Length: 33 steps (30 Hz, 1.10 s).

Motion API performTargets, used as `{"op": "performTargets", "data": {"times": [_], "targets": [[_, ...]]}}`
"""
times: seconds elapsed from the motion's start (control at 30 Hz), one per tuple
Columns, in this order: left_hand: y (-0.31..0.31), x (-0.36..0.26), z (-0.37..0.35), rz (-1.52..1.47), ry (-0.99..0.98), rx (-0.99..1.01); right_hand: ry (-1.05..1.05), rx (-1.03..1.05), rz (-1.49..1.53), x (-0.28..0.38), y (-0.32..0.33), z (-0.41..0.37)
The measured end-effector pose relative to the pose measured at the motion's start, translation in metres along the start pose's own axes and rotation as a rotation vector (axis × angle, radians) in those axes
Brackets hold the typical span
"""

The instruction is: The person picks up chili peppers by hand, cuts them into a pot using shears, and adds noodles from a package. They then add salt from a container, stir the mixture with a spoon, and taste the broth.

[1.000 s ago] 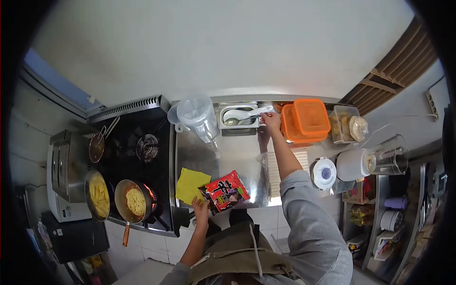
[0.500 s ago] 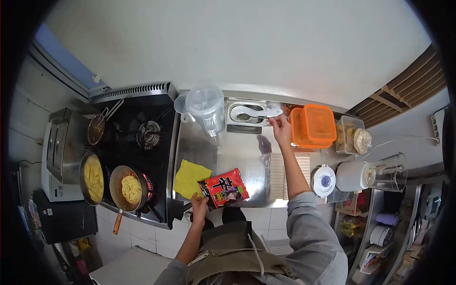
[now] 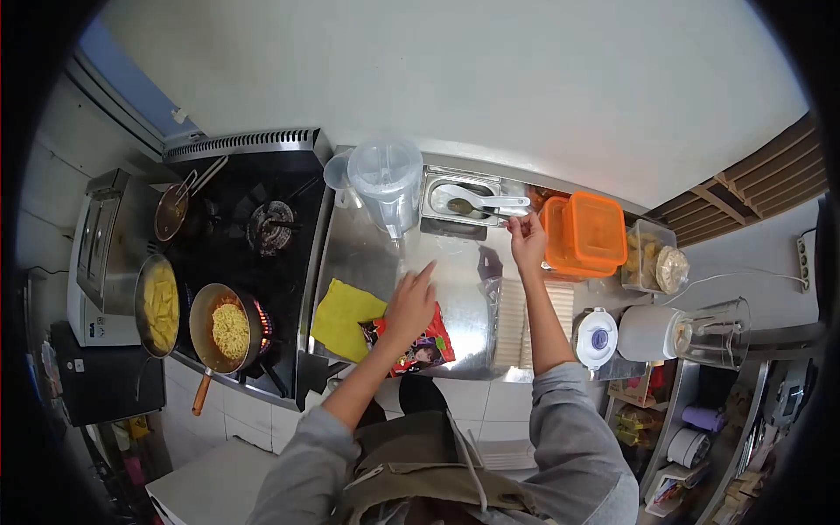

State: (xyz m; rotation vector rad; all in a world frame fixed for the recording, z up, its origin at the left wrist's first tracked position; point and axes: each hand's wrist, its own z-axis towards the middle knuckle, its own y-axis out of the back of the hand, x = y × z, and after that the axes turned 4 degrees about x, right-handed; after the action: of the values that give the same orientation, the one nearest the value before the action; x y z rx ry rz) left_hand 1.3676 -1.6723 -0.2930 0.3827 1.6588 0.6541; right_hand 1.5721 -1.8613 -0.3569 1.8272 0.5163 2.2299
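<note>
My left hand (image 3: pixel 411 302) is over the red noodle packet (image 3: pixel 430 343), fingers apart and pointing toward the steel tray, holding nothing. A yellow cloth (image 3: pixel 346 321) lies left of the packet. My right hand (image 3: pixel 527 242) is pinched around the end of a thin dark handle at the tray's right side. In the steel tray (image 3: pixel 430 206) rest a white spoon (image 3: pixel 499 201) and a metal spoon (image 3: pixel 460 206) whose handle runs toward my right fingers. Noodles (image 3: pixel 230 332) sit in a wooden-handled pan (image 3: pixel 204 306) over a lit burner.
A clear plastic jug (image 3: pixel 385 188) stands left of the tray. Orange containers (image 3: pixel 598 229), a clear box (image 3: pixel 646 254) and a blender (image 3: pixel 713 334) stand on the right. On the stove are a pan of yellow pieces (image 3: pixel 161 308) and a small pot (image 3: pixel 172 213).
My left hand has let go of the packet's left edge and moved up and right over it. My right hand stays near the tray, now pinched at the dark handle's end.
</note>
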Motion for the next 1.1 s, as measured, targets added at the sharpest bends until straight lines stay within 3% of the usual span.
{"op": "performTargets", "data": {"times": [0.03,0.13,0.23,0.33,0.4,0.53,0.6,0.77,0.8,0.87,0.93,1.1], "targets": [[-0.006,-0.011,0.031,0.117,-0.044,-0.008,0.083,-0.092,0.065,-0.006,-0.007,-0.001],[-0.034,-0.019,0.105,0.468,-0.161,-0.179,0.031,-0.105,0.115,0.012,-0.007,-0.007],[-0.058,-0.009,0.136,0.530,-0.089,-0.180,-0.007,-0.126,0.160,0.020,-0.003,-0.011],[-0.067,-0.002,0.142,0.473,-0.064,-0.177,-0.091,-0.088,0.161,0.019,0.004,-0.011],[-0.069,-0.003,0.142,0.469,-0.058,-0.208,-0.091,-0.111,0.339,0.016,0.002,-0.007],[-0.067,-0.005,0.147,0.514,-0.035,-0.140,-0.093,-0.092,0.290,0.025,0.004,-0.002],[-0.069,-0.004,0.150,0.543,-0.049,-0.202,-0.092,-0.126,0.382,0.024,0.003,-0.003],[-0.064,-0.004,0.156,0.584,-0.004,-0.172,-0.095,-0.124,0.269,0.029,0.010,0.000],[-0.064,-0.001,0.158,0.647,-0.001,-0.261,-0.103,-0.127,0.227,0.033,0.012,0.000],[-0.059,0.006,0.163,0.566,0.074,-0.184,-0.061,-0.175,0.333,0.044,0.019,0.003],[-0.054,-0.007,0.155,0.556,0.048,-0.182,-0.058,-0.171,0.039,0.059,0.026,0.005],[-0.057,-0.014,0.141,0.540,0.042,-0.099,0.081,-0.023,-0.081,0.063,0.019,0.009]]}}
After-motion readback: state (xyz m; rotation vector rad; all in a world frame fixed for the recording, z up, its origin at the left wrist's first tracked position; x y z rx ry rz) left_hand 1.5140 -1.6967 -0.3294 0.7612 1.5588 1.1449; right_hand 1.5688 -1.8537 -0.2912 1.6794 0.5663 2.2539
